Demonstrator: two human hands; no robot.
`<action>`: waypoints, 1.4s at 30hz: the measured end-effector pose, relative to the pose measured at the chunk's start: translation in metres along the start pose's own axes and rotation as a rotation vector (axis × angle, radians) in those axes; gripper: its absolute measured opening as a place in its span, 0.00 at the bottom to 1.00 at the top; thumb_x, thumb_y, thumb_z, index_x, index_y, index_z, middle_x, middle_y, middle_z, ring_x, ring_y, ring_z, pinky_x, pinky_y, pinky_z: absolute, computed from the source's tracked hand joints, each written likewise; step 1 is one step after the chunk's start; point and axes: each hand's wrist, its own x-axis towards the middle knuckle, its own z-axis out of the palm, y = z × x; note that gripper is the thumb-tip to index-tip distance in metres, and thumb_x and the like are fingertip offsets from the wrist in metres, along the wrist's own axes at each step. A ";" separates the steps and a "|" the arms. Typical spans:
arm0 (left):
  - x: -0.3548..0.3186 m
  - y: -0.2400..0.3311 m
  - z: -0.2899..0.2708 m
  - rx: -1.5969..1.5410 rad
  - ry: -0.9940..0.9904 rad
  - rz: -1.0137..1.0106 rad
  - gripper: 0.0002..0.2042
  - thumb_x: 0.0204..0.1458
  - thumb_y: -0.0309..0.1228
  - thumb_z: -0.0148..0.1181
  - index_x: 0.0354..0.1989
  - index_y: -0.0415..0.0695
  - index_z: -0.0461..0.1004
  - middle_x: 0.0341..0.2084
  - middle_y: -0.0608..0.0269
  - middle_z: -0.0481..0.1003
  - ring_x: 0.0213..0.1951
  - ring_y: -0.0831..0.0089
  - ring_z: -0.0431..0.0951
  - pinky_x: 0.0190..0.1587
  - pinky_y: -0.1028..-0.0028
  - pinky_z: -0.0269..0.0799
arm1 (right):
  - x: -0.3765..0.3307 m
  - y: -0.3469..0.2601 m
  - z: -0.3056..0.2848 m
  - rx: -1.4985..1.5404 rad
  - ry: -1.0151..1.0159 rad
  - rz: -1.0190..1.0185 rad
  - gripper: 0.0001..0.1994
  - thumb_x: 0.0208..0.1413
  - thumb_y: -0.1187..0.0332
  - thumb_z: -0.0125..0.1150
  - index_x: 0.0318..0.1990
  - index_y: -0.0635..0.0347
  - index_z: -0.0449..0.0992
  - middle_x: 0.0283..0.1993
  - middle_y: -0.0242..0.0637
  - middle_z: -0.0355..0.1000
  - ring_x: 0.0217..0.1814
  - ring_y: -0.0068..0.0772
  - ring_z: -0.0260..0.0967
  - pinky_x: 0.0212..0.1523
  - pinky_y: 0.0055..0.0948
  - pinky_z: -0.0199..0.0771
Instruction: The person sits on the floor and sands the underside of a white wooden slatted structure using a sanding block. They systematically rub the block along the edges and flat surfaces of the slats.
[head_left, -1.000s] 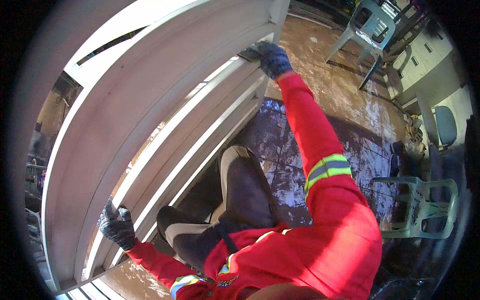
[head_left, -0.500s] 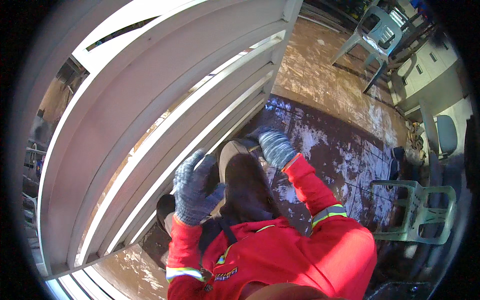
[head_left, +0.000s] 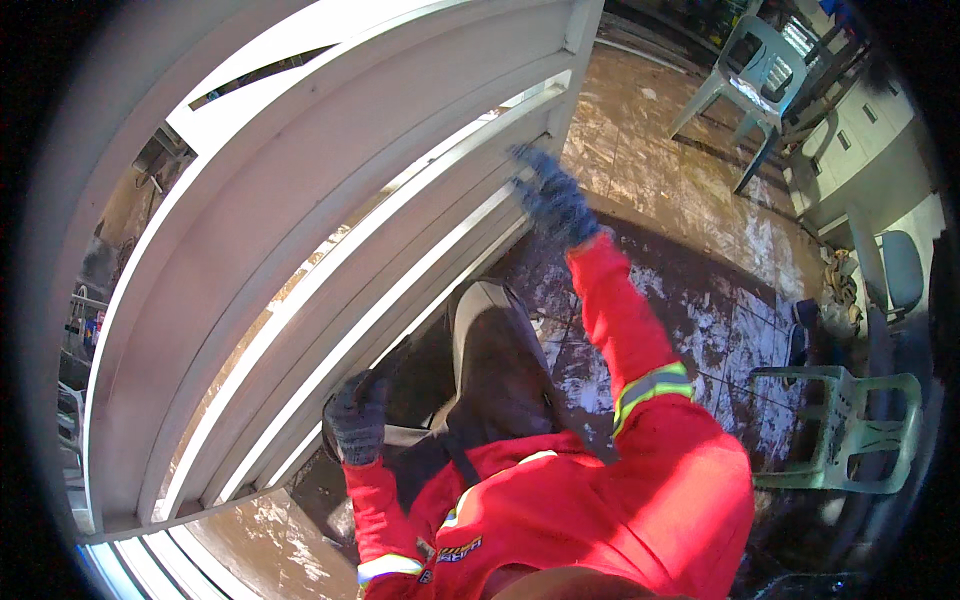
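A large white panel with long raised slats [head_left: 330, 230] leans across the left and middle of the view. My right hand [head_left: 550, 200], in a dark blue glove, is raised with fingers spread against the panel's right end and grips nothing that I can see. My left hand [head_left: 358, 418], gloved the same way, is curled low beside the panel's lower slats; what it holds is not visible. Both arms wear red sleeves with reflective bands. My dark trousers and boots [head_left: 490, 370] stand close to the panel's bottom edge.
The floor is wet brown tile [head_left: 690, 200] with a dark patch near my feet. A pale green plastic chair [head_left: 745, 80] stands at the upper right, another chair [head_left: 850, 430] at the right, next to white cabinets [head_left: 860, 140].
Both hands left the panel and came in toward my body, then moved out again. My right hand is back up at the panel's right end, my left hand low beside the slats.
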 end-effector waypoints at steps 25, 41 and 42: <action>-0.066 -0.040 0.054 -0.259 -0.095 -0.158 0.11 0.46 0.29 0.65 0.36 0.38 0.76 0.30 0.57 0.78 0.33 0.69 0.78 0.39 0.70 0.73 | 0.021 -0.108 0.118 -0.595 -0.031 -0.294 0.29 0.46 0.64 0.52 0.59 0.62 0.63 0.62 0.50 0.59 0.67 0.51 0.51 0.68 0.52 0.43; -0.074 -0.085 0.070 -0.195 -0.077 -0.187 0.12 0.45 0.31 0.65 0.38 0.40 0.76 0.30 0.56 0.78 0.34 0.64 0.79 0.39 0.68 0.73 | 0.016 -0.117 0.144 -0.121 0.140 -0.580 0.22 0.47 0.65 0.52 0.52 0.57 0.70 0.51 0.43 0.66 0.59 0.46 0.61 0.66 0.54 0.48; -0.065 -0.057 0.060 -0.180 -0.064 -0.145 0.12 0.44 0.31 0.66 0.37 0.41 0.77 0.30 0.56 0.78 0.34 0.62 0.79 0.39 0.67 0.73 | 0.029 -0.088 0.110 -0.255 0.073 -0.606 0.23 0.48 0.65 0.51 0.53 0.58 0.68 0.52 0.44 0.66 0.62 0.45 0.58 0.67 0.53 0.45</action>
